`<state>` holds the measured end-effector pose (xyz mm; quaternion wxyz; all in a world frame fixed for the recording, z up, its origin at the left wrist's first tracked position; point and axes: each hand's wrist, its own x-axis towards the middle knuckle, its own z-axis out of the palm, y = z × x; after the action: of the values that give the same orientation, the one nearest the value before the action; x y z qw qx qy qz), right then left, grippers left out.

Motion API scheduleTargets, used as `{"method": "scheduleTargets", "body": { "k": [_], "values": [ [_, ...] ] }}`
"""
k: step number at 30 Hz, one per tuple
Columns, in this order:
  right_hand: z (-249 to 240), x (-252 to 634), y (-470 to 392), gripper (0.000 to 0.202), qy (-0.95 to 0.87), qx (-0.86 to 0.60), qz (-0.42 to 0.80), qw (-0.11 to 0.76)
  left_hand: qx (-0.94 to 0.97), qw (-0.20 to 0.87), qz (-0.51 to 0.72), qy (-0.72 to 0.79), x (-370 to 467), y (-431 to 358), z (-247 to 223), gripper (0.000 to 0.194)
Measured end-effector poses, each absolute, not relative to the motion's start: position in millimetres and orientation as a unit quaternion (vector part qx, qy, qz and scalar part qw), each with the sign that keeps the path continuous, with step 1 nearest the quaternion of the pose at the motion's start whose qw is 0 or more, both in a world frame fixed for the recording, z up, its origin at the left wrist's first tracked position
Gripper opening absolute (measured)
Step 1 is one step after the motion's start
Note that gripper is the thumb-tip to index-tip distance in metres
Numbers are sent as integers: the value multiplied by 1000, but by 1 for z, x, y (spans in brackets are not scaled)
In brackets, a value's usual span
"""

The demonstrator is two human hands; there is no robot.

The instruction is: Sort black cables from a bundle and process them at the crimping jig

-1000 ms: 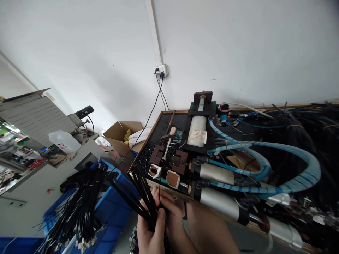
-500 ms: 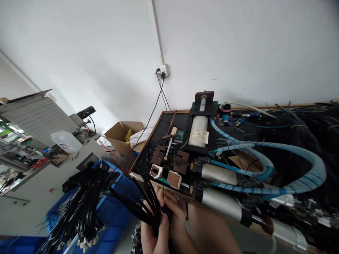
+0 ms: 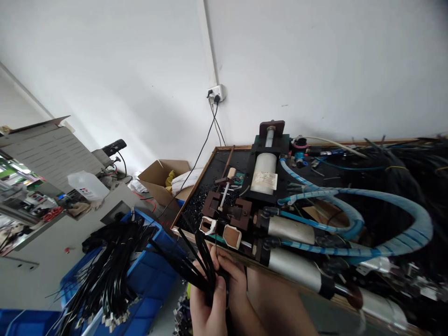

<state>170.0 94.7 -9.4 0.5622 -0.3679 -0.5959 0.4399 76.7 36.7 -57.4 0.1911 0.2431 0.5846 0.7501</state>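
At the lower middle, my left hand (image 3: 210, 312) is closed round a bundle of black flat cables (image 3: 196, 275), whose loose ends fan out up and to the left. My right hand (image 3: 236, 280) is beside it, fingers pinched together at a single thin black cable (image 3: 216, 243). That cable runs up from the fingertips towards the gap between two white-rimmed brown pads (image 3: 231, 236) of a pneumatic fixture. Behind the pads sit brown metal jaws (image 3: 241, 212). The lower part of the bundle is hidden by my hands.
Silver air cylinders (image 3: 292, 266) and blue-wrapped hoses (image 3: 413, 233) fill the bench to the right. Black scraps (image 3: 192, 205) lie in the wood-edged tray. A blue crate (image 3: 150, 275) holding more black cables (image 3: 112, 280) stands at left, near an open cardboard box (image 3: 154, 182).
Both hands and the cable bundle have shifted slightly right and down in the view. The grips look the same, and the fixture appears unchanged apart from a slight camera shift.
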Motion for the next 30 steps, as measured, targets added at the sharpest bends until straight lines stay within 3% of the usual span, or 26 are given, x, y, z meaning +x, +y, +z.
{"method": "scheduleTargets", "body": {
  "k": [9, 18, 23, 30],
  "values": [
    [-3, 190, 91, 32, -599, -346, 499, 522, 259, 206, 743, 582, 76, 37, -56, 46],
    [-38, 151, 102, 27, -569, -346, 517, 539, 243, 198, 740, 595, 78, 39, -55, 43],
    [-31, 159, 104, 27, -567, -334, 506, 558, 225, 204, 746, 592, 75, 38, -56, 47],
    [-34, 166, 92, 19, -565, -336, 511, 554, 291, 224, 735, 571, 66, 38, -48, 37]
  ]
}}
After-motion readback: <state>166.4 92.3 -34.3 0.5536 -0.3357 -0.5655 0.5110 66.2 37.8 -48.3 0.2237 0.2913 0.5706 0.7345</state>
